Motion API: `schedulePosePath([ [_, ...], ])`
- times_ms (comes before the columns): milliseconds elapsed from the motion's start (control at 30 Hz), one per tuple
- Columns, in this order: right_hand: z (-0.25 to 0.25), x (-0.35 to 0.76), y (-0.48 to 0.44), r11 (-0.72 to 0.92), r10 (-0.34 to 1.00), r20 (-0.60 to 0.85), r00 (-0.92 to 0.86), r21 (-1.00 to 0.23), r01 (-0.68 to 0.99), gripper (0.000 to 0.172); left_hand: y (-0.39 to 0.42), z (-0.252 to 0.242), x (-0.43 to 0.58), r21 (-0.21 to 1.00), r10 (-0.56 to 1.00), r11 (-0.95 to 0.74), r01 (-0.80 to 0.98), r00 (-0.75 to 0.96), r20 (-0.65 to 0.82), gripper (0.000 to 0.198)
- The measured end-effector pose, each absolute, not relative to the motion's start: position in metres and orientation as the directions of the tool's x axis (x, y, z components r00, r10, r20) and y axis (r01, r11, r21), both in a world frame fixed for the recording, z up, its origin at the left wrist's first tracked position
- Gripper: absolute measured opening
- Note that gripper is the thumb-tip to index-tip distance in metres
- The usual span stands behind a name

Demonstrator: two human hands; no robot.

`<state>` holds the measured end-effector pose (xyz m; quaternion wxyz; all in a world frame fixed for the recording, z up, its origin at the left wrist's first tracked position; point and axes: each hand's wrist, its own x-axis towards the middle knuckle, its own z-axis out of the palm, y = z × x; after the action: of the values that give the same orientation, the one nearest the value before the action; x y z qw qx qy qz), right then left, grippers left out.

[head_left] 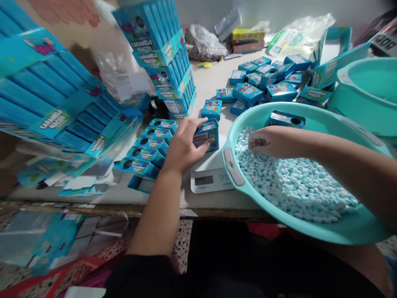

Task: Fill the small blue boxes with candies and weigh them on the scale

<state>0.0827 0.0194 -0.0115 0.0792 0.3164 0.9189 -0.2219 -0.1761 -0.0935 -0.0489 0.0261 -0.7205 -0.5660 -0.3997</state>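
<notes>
A small blue candy box [208, 133] stands on the white digital scale [206, 185], with the thumb and fingers of my left hand [187, 142] wrapped round it. To the right, my right hand [262, 141] is closed over the pale blue candies [297, 186] at the left side of the turquoise basin [245, 198]. What its fingers hold, if anything, is hidden. Another blue box [287, 119] rests inside the basin, behind my right wrist. Just behind the scale lies one more small box [211, 109].
A row of blue boxes with round holes [142, 153] is left of my left hand. Tall stacks of filled display trays [167, 62] rise behind and at far left. Several loose boxes [248, 93] lie behind the basin. A second turquoise basin [366, 97] stands at right.
</notes>
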Motion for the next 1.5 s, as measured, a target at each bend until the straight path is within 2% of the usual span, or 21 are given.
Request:
schedulePosePath([
  [167,-0.013,0.084,0.020,0.715,0.502,-0.292,-0.814,-0.388,0.581,0.017,-0.162,-0.007,-0.182,0.248,0.782,-0.138,0.959,-0.047,0.621,0.058],
  [233,-0.014,0.084,0.018,0.724,0.498,-0.292,-0.816,-0.379,0.577,0.018,-0.201,0.010,-0.193,0.227,0.788,-0.022,0.974,-0.122,0.604,0.050],
  [300,-0.015,0.083,0.017,0.738,0.488,-0.293,-0.822,-0.365,0.568,0.018,-0.233,0.023,-0.210,0.214,0.856,0.019,0.977,-0.126,0.501,0.043],
  [400,-0.014,0.082,0.014,0.749,0.465,-0.296,-0.834,-0.370,0.549,0.017,-0.254,0.032,-0.239,0.164,0.951,-0.037,0.986,-0.015,0.308,0.036],
  [500,-0.014,0.082,0.014,0.743,0.475,-0.294,-0.830,-0.371,0.557,0.019,-0.252,0.034,-0.263,0.074,0.982,-0.112,0.991,0.099,0.161,0.033],
  [633,-0.018,0.084,0.018,0.741,0.481,-0.295,-0.826,-0.366,0.563,0.021,-0.243,0.039,-0.277,-0.017,0.976,-0.212,0.977,0.212,0.046,0.034],
  [800,-0.025,0.086,0.025,0.729,0.478,-0.308,-0.822,-0.384,0.568,0.022,-0.237,0.038,-0.284,-0.034,0.963,-0.266,0.963,0.265,-0.044,0.033],
  [1067,-0.013,0.086,0.013,0.719,0.485,-0.310,-0.817,-0.391,0.575,0.026,-0.247,-0.014,-0.280,0.039,0.982,-0.159,0.987,0.154,0.112,0.044],
  [1200,-0.006,0.086,0.010,0.723,0.478,-0.328,-0.815,-0.379,0.577,0.028,-0.253,-0.049,-0.271,0.069,0.964,-0.006,0.998,-0.013,0.264,0.064],
  [1300,-0.001,0.087,0.005,0.725,0.475,-0.331,-0.815,-0.378,0.576,0.027,-0.249,-0.071,-0.262,0.138,0.887,0.127,0.982,-0.174,0.427,0.076],
  [1400,0.005,0.086,-0.001,0.723,0.483,-0.315,-0.817,-0.382,0.575,0.026,-0.240,-0.086,-0.250,0.168,0.776,0.214,0.962,-0.272,0.569,0.073],
  [1500,0.012,0.086,-0.005,0.745,0.496,-0.180,-0.849,-0.413,0.523,0.023,-0.235,-0.094,-0.240,0.173,0.702,0.233,0.957,-0.289,0.651,0.066],
])
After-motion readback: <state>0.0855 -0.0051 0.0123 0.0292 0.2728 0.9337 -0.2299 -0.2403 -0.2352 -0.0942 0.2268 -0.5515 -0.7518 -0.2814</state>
